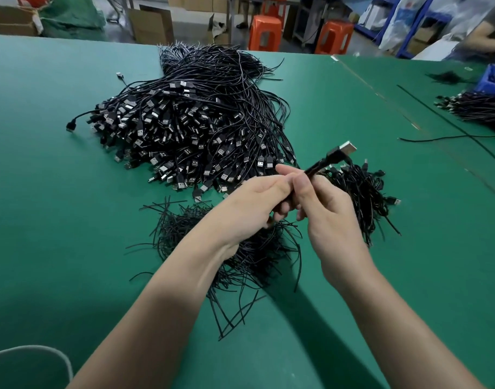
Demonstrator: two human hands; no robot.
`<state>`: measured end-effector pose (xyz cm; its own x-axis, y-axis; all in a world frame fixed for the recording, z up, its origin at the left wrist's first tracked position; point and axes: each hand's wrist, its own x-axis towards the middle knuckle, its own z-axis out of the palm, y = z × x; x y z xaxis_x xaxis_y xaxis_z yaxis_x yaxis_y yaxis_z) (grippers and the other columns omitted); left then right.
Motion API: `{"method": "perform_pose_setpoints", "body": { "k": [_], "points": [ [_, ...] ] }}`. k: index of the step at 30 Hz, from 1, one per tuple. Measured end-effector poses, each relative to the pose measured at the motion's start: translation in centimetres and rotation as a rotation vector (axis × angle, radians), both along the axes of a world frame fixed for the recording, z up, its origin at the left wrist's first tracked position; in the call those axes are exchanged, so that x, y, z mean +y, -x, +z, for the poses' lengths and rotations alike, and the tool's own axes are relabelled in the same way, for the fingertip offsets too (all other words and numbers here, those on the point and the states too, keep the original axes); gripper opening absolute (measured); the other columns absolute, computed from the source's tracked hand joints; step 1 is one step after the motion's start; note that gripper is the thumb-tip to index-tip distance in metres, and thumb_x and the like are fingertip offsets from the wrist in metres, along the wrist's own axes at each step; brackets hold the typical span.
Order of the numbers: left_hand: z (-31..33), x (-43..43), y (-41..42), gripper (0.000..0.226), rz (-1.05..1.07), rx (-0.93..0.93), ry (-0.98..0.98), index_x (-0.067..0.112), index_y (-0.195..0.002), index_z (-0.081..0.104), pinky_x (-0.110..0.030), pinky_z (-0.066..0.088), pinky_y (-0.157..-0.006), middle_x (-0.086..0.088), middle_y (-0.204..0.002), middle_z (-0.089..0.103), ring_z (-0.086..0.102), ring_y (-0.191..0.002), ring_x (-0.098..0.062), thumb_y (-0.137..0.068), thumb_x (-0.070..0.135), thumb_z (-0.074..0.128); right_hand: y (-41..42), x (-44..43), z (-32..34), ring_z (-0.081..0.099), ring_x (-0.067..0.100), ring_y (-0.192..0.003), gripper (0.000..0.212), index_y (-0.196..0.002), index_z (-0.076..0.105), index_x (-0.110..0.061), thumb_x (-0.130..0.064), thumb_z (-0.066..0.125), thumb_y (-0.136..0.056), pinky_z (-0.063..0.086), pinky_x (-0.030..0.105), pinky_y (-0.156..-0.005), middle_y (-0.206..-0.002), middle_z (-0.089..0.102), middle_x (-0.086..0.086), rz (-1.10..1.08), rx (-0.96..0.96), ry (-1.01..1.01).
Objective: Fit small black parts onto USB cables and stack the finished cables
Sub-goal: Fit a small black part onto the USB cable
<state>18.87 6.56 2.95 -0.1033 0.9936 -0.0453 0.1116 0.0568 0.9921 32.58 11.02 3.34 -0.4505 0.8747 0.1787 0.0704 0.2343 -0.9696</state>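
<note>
- A black USB cable (319,165) with a silver metal plug is held up above the green tabletop (58,220), plug end pointing up and to the right, away from the person.
- The left hand (254,200) pinches the cable just below the plug end, its fingers (282,169) curled together on it.
- The right hand (329,217) touches the left and grips the same cable, thumb pressed along it and the other fingers curled beneath.
- Whether a small black part sits on the cable cannot be told.
- A large heap of black USB cables (190,130) lies beyond the hands, plugs facing the person.
- A loose pile of thin black strands (249,256) lies under the wrists.
- A smaller heap of black cables (361,192) lies just right of the hands.
- Orange plastic stools (264,32) stand past the tabletop's far edge.
</note>
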Motion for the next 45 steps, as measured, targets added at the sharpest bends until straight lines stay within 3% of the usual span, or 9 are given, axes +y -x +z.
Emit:
{"method": "perform_pose_setpoints", "body": {
  "k": [7, 11, 14, 18, 21, 24, 33, 38, 45],
  "points": [
    [0.8, -0.7, 1.5, 0.053, 0.013, 0.101, 0.071, 0.023, -0.067, 0.073, -0.027, 0.04, -0.066, 0.012, -0.069, 0.072, 0.06, -0.063, -0.002, -0.1, 0.06, 0.054, -0.1, -0.7, 0.7, 0.062, 0.001, -0.088, 0.03, -0.103, 0.079, -0.027, -0.045, 0.055, -0.097, 0.043, 0.011, -0.078, -0.101, 0.072, 0.0, 0.021, 0.032, -0.002],
    [0.8, -1.2, 2.9, 0.065, 0.089, 0.285, 0.052, 0.018, -0.082, 0.075, -0.023, 0.041, -0.075, 0.017, -0.077, 0.061, 0.053, -0.071, -0.004, -0.083, 0.081, 0.057, -0.1, -0.6, 0.3, 0.06, 0.042, -0.098, 0.039, -0.099, 0.076, -0.013, -0.046, 0.055, -0.099, 0.048, 0.057, -0.092, -0.104, 0.066, 0.029, -0.031, 0.007, 0.009],
    [1.3, -1.5, 3.7, 0.04, 0.129, 0.291, -0.05, 0.03, -0.088, 0.078, -0.031, 0.05, -0.075, 0.013, -0.077, 0.07, 0.06, -0.074, 0.002, -0.093, 0.067, 0.06, -0.2, -0.7, 0.4, 0.072, 0.024, -0.096, 0.033, -0.087, 0.074, -0.019, -0.037, 0.051, -0.104, 0.053, 0.044, -0.096, -0.093, 0.077, 0.01, -0.003, 0.05, 0.043],
    [1.6, -1.8, 3.9, 0.036, -0.057, 0.077, -0.157, 0.004, -0.121, 0.069, -0.032, 0.056, -0.076, 0.002, -0.076, 0.07, 0.068, -0.069, -0.011, -0.109, 0.032, 0.05, 0.0, -1.3, 1.0, 0.074, 0.025, -0.073, 0.034, -0.085, 0.06, -0.011, -0.037, 0.048, -0.101, 0.057, 0.03, -0.062, -0.073, 0.07, 0.006, 0.285, 0.067, 0.208],
    [1.4, -2.1, 3.8, 0.046, -0.217, 0.002, -0.173, -0.014, -0.095, 0.062, -0.014, 0.053, -0.078, -0.004, -0.09, 0.078, 0.073, -0.075, -0.001, -0.11, 0.024, 0.042, 0.1, -1.6, 1.8, 0.063, 0.021, -0.056, 0.034, -0.082, 0.055, -0.01, -0.036, 0.046, -0.101, 0.052, 0.027, -0.053, -0.065, 0.056, 0.005, 0.439, 0.112, 0.326],
    [1.5, -2.0, 3.7, 0.035, -0.226, -0.058, -0.264, 0.012, -0.077, 0.071, -0.013, 0.047, -0.097, -0.002, -0.124, 0.075, 0.068, -0.116, -0.004, -0.1, 0.027, 0.05, -0.1, -1.6, 2.5, 0.05, 0.016, -0.049, 0.033, -0.079, 0.054, -0.014, -0.037, 0.046, -0.101, 0.046, 0.026, -0.048, -0.062, 0.048, 0.002, 0.548, 0.154, 0.443],
    [1.6, -1.3, 1.7, 0.027, -0.048, -0.163, -0.364, 0.001, -0.089, 0.077, -0.019, 0.048, -0.096, -0.001, -0.072, 0.074, 0.072, -0.092, -0.007, -0.097, 0.021, 0.062, -1.1, -1.0, 2.6, 0.034, 0.006, -0.038, 0.037, -0.077, 0.057, -0.022, -0.053, 0.05, -0.097, 0.037, 0.02, -0.041, -0.061, 0.037, -0.006, 0.555, 0.174, 0.576],
    [1.7, -1.0, 0.9, 0.02, 0.029, -0.174, -0.404, 0.017, -0.088, 0.082, -0.018, 0.051, -0.088, -0.014, -0.071, 0.071, 0.068, -0.079, -0.01, -0.098, 0.019, 0.065, -1.5, -0.9, 2.7, 0.027, 0.009, -0.048, 0.038, -0.082, 0.053, -0.023, -0.057, 0.047, -0.097, 0.032, 0.02, -0.047, -0.066, 0.031, -0.007, 0.538, 0.155, 0.509],
    [0.9, -0.4, 0.8, 0.019, 0.112, -0.176, -0.377, 0.014, -0.096, 0.082, -0.015, 0.049, -0.081, -0.003, -0.074, 0.065, 0.063, -0.077, -0.005, -0.094, 0.027, 0.068, -0.8, -1.3, 1.7, 0.028, 0.011, -0.053, 0.031, -0.092, 0.052, -0.009, -0.03, 0.038, -0.11, 0.024, 0.028, -0.049, -0.062, 0.03, -0.01, 0.244, -0.056, 0.075]
  ]
}}
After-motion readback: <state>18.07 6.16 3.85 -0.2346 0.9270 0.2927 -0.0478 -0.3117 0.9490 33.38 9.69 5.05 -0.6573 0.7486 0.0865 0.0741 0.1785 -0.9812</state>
